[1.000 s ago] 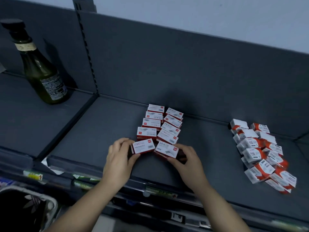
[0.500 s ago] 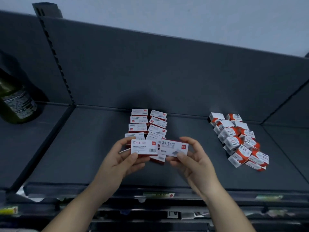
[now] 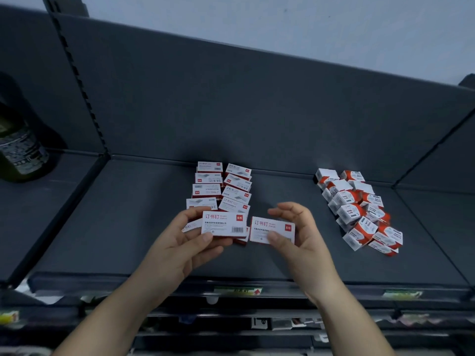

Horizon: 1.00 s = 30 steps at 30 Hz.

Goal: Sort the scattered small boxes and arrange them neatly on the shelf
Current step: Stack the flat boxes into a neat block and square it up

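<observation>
My left hand point(image 3: 180, 249) holds a flat white and red staple box point(image 3: 223, 224) between thumb and fingers, lifted above the shelf. My right hand point(image 3: 303, 240) pinches a second staple box point(image 3: 272, 228) beside it, its printed face up. Behind them, two rows of the same staple boxes point(image 3: 221, 187) run back across the dark grey shelf point(image 3: 123, 217). The nearest boxes of those rows are partly hidden by my hands. At the right lies a double row of small white and orange paper-clip boxes point(image 3: 359, 209).
A green glass bottle point(image 3: 18, 147) stands on the neighbouring shelf at the far left. A grey back panel point(image 3: 257, 106) rises behind the boxes. Price labels point(image 3: 237, 291) line the shelf's front edge, with lower shelves below.
Both hands lifted a staple box each off the front of the rows and raised them. The right-hand box has been turned over and drawn a little right, apart from the left one.
</observation>
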Available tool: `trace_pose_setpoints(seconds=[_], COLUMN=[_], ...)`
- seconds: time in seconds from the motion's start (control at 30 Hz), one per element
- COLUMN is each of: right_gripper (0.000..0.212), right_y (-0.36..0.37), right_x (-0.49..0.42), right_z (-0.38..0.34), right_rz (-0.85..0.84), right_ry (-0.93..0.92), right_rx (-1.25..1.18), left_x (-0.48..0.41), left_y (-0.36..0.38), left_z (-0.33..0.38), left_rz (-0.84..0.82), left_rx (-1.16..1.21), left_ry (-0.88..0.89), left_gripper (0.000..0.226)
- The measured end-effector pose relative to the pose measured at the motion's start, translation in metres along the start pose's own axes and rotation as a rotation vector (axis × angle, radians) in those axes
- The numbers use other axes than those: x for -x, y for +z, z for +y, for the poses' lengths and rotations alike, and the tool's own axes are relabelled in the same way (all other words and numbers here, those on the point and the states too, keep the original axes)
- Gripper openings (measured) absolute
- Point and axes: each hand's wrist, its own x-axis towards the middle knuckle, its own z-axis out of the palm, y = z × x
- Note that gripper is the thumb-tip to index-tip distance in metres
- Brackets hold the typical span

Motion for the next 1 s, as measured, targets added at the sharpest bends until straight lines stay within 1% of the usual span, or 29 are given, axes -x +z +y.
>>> trace_pose_setpoints(seconds=[0.07,0.17,0.23,0.33,0.37,0.43,0.47,0.5,0.6,0.67,0.77,0.87,1.0], right_gripper=[0.050,0.053,0.057,0.051,0.055,0.075,0.079,0.075,0.040,0.030,0.028,0.028,0.029], right_y=[0.000,0.001,0.001,-0.001,0.000,-0.001,-0.001,-0.001,-0.001,-0.001,0.000,-0.002,-0.004], right_x=[-0.001,-0.001,-0.001,-0.002,-0.003,-0.005,-0.006,-0.006,-0.008,-0.010,-0.012,-0.015,-0.016], right_z=[-0.003,-0.005,-0.004,-0.001,-0.001,0.003,0.003,0.004,0.005,0.006,0.006,0.009,0.018], right_rz=[0.004,0.024,0.037,0.063,0.066,0.070,0.068,0.066,0.055,0.043,0.016,0.003,-0.002], right_ry=[0.006,0.012,0.013,0.040,0.056,0.070,0.072,0.080,0.105,0.106,0.094,0.073,0.079], right_rx=[-0.008,-0.092,-0.106,-0.123,-0.142,-0.153,-0.142,-0.124,-0.079,-0.038,0.005,0.060,0.141], left_x=[0.001,0.002,0.001,-0.001,-0.002,-0.003,-0.004,-0.004,-0.007,-0.008,-0.012,-0.017,-0.023], left_y=[0.002,0.005,0.006,0.008,0.008,0.008,0.008,0.008,0.008,0.006,0.004,0.001,-0.004], left_z=[-0.001,-0.001,0.000,-0.001,-0.001,-0.002,-0.002,-0.002,-0.002,-0.002,-0.003,-0.006,-0.009], left_rz=[-0.008,-0.007,-0.001,0.019,0.025,0.024,0.021,0.018,0.019,0.024,0.023,0.018,0.000], left_rx=[-0.002,-0.008,-0.007,-0.016,-0.022,-0.054,-0.083,-0.119,-0.200,-0.216,-0.266,-0.374,-0.454], left_ry=[-0.011,-0.020,-0.022,-0.024,-0.024,-0.025,-0.027,-0.030,-0.038,-0.040,-0.030,0.010,0.029], left_gripper=[0.042,0.037,0.036,0.034,0.034,0.032,0.031,0.029,0.025,0.025,0.026,0.028,0.028])
